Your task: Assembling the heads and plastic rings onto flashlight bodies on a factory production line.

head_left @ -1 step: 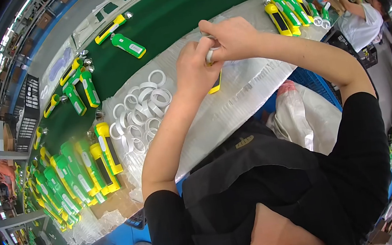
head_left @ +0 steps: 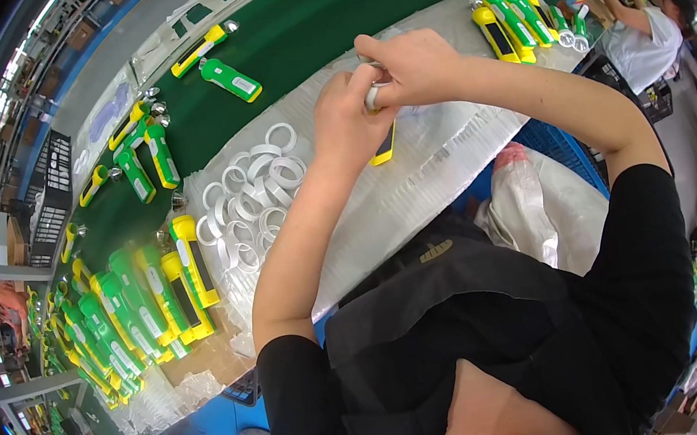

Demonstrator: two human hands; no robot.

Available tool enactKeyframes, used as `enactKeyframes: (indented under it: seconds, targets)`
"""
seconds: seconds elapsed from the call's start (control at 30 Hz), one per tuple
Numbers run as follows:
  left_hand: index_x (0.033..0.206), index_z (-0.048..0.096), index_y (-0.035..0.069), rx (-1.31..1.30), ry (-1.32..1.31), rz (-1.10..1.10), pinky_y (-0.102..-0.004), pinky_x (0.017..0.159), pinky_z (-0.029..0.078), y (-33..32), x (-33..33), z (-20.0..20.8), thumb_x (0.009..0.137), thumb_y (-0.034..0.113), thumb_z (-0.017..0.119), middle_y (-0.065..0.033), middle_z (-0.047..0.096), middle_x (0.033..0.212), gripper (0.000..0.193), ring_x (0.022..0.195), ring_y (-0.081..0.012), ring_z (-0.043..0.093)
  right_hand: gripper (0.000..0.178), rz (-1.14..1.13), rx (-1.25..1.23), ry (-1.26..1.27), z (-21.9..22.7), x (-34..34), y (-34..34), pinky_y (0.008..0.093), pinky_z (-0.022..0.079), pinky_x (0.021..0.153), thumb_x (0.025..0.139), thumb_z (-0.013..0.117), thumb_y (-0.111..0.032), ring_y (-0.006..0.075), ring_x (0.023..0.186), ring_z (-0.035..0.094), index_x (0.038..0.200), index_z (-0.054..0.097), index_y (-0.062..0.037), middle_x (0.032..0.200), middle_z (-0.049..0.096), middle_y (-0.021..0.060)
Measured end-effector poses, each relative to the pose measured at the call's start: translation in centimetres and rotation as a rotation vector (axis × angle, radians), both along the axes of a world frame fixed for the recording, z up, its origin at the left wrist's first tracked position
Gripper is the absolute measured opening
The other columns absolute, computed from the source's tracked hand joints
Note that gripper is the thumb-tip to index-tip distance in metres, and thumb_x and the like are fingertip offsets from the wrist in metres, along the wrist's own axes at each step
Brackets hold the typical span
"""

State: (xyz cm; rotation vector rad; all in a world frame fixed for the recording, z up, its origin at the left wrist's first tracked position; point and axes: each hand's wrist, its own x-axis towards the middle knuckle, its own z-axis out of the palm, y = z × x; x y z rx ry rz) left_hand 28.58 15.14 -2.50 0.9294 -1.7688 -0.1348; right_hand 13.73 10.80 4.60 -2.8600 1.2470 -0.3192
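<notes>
My left hand [head_left: 348, 126] is closed around a yellow flashlight [head_left: 383, 149], whose lower end shows beneath the fist. Against it, my right hand [head_left: 419, 68] grips at the flashlight's head end, fingers bent round a white ring [head_left: 371, 98]. The fingers hide most of the head, so how far the ring sits over it cannot be seen. A heap of loose white rings [head_left: 248, 197] lies on the plastic-covered worktop, left of my left forearm.
Green and yellow flashlights [head_left: 116, 311] stand in rows at the left. More lie on the green belt [head_left: 282, 30] beyond the worktop [head_left: 350, 226], and another group [head_left: 512, 23] sits at the right. A person in a white shirt [head_left: 645, 46] works at far right. A white sack [head_left: 551, 201] rests below the worktop edge.
</notes>
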Motion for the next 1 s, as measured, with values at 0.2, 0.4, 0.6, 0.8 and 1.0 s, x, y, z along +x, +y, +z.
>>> enactKeyframes:
  seconds: [0.2,0.4,0.6,0.8,1.0]
  targets:
    - [0.092,0.058,0.009,0.012,0.033,-0.033,-0.0408,0.062,0.046,0.6,-0.2,0.2,0.066,0.008,0.077,-0.0095,0.058,0.075,0.032,0.073,-0.03,0.059,0.041,0.528,-0.034,-0.118,0.5,-1.5,-2.0,0.0407,0.049,0.058,0.076,0.064,-0.043,0.0288,0.068,0.064,0.1,0.054,-0.011,0.069,0.062,0.0097]
    - [0.093,0.058,0.008,-0.038,0.058,-0.062,-0.0402,0.063,0.048,0.7,0.8,0.2,0.065,0.008,0.078,-0.0113,0.064,0.082,0.034,0.075,-0.0313,0.06,0.048,0.117,-0.043,0.081,0.4,1.1,0.4,0.0409,0.048,0.058,0.079,0.066,-0.053,0.0325,0.068,0.062,0.104,0.053,-0.014,0.074,0.063,0.0082]
    - [0.098,0.059,0.006,0.359,0.45,-0.031,-0.0285,0.066,0.048,1.1,2.4,-1.0,0.07,0.018,0.085,-0.004,0.065,0.084,0.04,0.073,-0.0141,0.06,0.049,0.006,0.149,-0.601,-6.9,0.5,1.9,0.0362,0.049,0.059,0.086,0.069,-0.043,0.0233,0.065,0.063,0.114,0.052,-0.0071,0.077,0.063,0.0072]
    - [0.099,0.055,0.003,0.458,0.535,-0.06,-0.0253,0.067,0.048,2.2,3.2,0.2,0.074,0.025,0.084,-0.0045,0.062,0.083,0.044,0.076,-0.0103,0.057,0.054,-0.154,0.613,-1.175,-13.0,4.5,6.3,0.0324,0.047,0.055,0.083,0.073,-0.041,0.015,0.063,0.06,0.109,0.055,0.0031,0.076,0.063,0.0077]
    - [0.1,0.049,0.008,0.618,0.853,-0.518,-0.0295,0.076,0.05,3.8,4.4,1.2,0.089,0.016,0.067,-0.0117,0.065,0.09,0.023,0.084,-0.0174,0.062,0.054,0.108,1.44,-1.041,-10.5,2.9,8.4,0.0269,0.043,0.049,0.081,0.073,-0.052,0.0146,0.055,0.057,0.102,0.055,-0.0051,0.067,0.058,0.0062]
